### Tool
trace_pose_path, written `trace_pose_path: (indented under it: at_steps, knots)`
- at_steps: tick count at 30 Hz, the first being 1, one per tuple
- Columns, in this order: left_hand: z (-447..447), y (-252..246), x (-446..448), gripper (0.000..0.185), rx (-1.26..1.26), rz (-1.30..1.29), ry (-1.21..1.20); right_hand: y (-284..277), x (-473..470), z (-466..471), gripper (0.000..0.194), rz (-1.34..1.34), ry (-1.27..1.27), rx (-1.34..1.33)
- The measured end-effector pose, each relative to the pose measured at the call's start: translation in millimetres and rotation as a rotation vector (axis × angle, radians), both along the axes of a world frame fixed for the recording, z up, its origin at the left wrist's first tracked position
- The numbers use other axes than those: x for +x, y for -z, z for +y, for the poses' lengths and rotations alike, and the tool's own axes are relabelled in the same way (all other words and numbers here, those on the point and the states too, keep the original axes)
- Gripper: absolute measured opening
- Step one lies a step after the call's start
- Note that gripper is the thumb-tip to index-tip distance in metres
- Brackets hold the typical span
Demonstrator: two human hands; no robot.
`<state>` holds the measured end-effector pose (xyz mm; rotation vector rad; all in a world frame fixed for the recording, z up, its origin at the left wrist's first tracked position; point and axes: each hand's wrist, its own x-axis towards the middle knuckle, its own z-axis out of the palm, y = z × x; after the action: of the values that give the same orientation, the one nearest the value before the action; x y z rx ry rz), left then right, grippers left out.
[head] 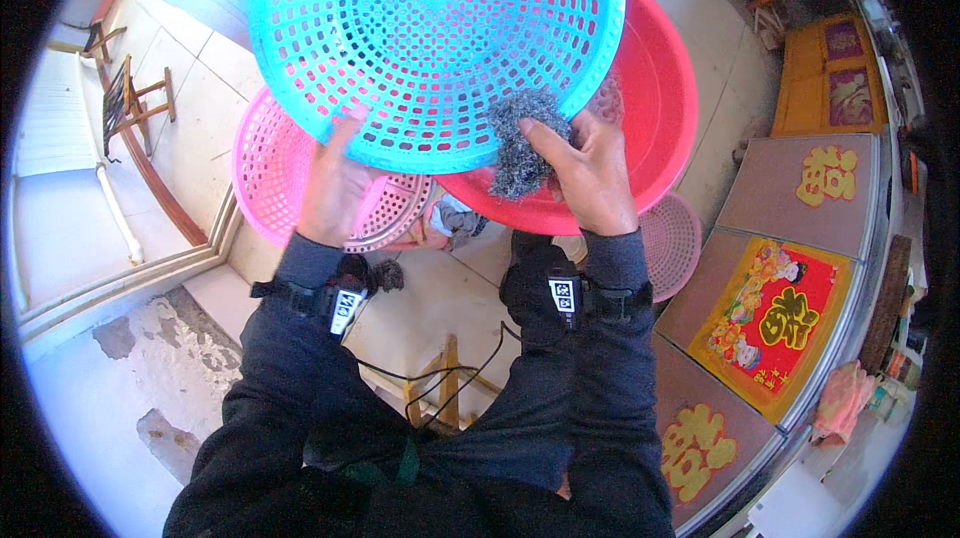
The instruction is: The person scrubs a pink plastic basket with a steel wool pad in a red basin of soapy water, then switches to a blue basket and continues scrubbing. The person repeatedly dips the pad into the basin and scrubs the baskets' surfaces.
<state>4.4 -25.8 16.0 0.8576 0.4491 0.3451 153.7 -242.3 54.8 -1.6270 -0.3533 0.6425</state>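
Note:
A round light-blue plastic strainer basket (439,27) is held up in front of me, tilted so that its slotted inside shows. My left hand (336,189) grips its near-left rim, thumb over the inside, somewhat blurred. A grey steel wool scourer (527,151) is pinched in my right hand (598,181), against the basket's near-right rim. Whether those fingers also hold the rim is hard to see. Beneath the basket stands a large red plastic basin (664,99), partly covered by it. To the left is a pink plastic basket (268,166) with a perforated metal strainer (405,204) by it.
Another pink basket (671,245) sits right of the basin. A dark scourer (388,275) lies on the tiled floor by my left foot. Cabinets with decorated doors (795,200) line the right side. At left are a door frame (127,283) and a folding stool (135,106).

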Motion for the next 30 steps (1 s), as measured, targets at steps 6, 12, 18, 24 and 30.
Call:
trace_pose_path:
  at_steps: [6, 12, 18, 24, 30]
  knots:
    - [34, -4, -5, 0.046, 0.174, 0.169, -0.087, -11, 10, -17, 0.024, -0.093, -0.072, -0.01]
    - [10, 10, -3, 0.04, 0.092, 0.186, -0.028, 0, 22, -21, 0.024, 0.018, 0.111, 0.082]
    - [12, 11, -1, 0.039, 0.13, 0.188, -0.071, 37, -2, 4, 0.027, 0.134, 0.029, -0.007]
    - [12, 13, 0, 0.039, 0.137, 0.162, -0.094, 60, -26, 21, 0.03, 0.179, -0.062, 0.039]
    - [3, 11, 0, 0.038, 0.117, 0.156, -0.079, 42, -16, 18, 0.026, 0.182, -0.118, -0.026]
